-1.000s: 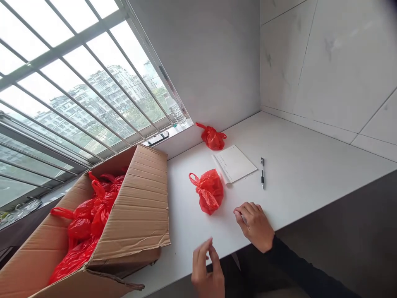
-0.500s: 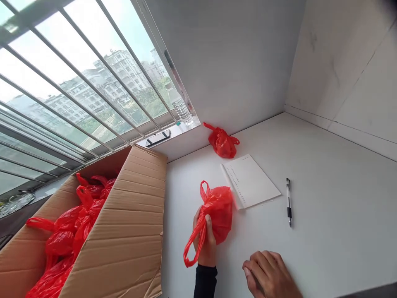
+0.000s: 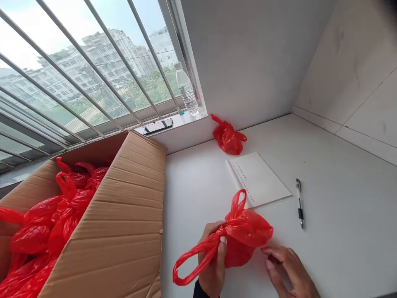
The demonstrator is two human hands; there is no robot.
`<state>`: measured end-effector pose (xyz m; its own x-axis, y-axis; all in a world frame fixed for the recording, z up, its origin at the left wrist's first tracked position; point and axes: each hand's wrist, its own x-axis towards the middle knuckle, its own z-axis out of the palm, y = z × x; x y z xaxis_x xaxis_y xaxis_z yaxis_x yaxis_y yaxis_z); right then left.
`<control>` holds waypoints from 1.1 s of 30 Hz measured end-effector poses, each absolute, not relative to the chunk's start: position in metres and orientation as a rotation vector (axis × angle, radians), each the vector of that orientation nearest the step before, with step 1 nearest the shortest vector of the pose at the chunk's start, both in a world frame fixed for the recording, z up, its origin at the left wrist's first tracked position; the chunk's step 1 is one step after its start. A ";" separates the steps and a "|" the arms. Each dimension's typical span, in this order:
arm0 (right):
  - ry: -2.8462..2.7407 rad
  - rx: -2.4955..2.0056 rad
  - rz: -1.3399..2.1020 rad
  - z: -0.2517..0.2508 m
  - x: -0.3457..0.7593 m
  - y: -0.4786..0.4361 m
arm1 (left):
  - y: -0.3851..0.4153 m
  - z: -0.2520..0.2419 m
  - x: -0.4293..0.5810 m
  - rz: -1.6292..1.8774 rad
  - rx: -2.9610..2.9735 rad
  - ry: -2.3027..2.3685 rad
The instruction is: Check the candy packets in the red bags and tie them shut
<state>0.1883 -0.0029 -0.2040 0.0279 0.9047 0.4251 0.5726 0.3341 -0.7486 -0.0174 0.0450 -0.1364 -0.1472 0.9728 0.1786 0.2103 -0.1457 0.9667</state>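
Note:
My left hand is closed round the gathered neck of a knotted red plastic bag, its thumb pressed on top. One handle loop sticks up and the other droops to the left; what the bag contains is hidden. Just right of the bag is my right hand, fingers bent, with thumb and forefinger apart and nothing seen between them. Whether its fingertips touch the bag's edge is unclear. Beyond the held bag lies a notebook with handwritten lines, and to its right a black-and-clear pen.
A tall cardboard box with several red bags stands at left. Another tied red bag sits by the wall at the back of the white table. On the windowsill are a phone and a water bottle.
My left hand has shifted right and nearer with the red bag, which is turned more sideways. My right hand has moved up from the table beside the bag, its fingers uncurling. The view has tilted.

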 end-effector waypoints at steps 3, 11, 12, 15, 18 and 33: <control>-1.700 -1.369 0.360 -0.180 0.186 0.006 | 0.033 -0.126 -0.021 1.237 1.504 1.264; -1.931 -1.251 0.525 -0.130 0.152 0.030 | 0.014 -0.126 -0.050 1.147 1.642 1.162; -1.894 -1.276 0.533 -0.129 0.153 0.030 | 0.012 -0.129 -0.056 1.156 1.635 1.176; -1.756 -1.412 0.589 -0.134 0.167 0.029 | 0.007 -0.136 -0.070 1.214 1.581 1.284; -1.636 -1.543 0.651 -0.143 0.187 0.028 | 0.003 -0.135 -0.074 1.280 1.533 1.478; -1.871 -1.313 0.801 -0.132 0.200 0.026 | 0.003 -0.117 -0.022 1.004 2.015 1.504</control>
<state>0.2003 0.0260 -0.1323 -0.2376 0.9515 0.1953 0.5158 0.2939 -0.8047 -0.0225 0.0033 -0.1168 0.1493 0.9444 0.2931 0.6325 -0.3190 0.7058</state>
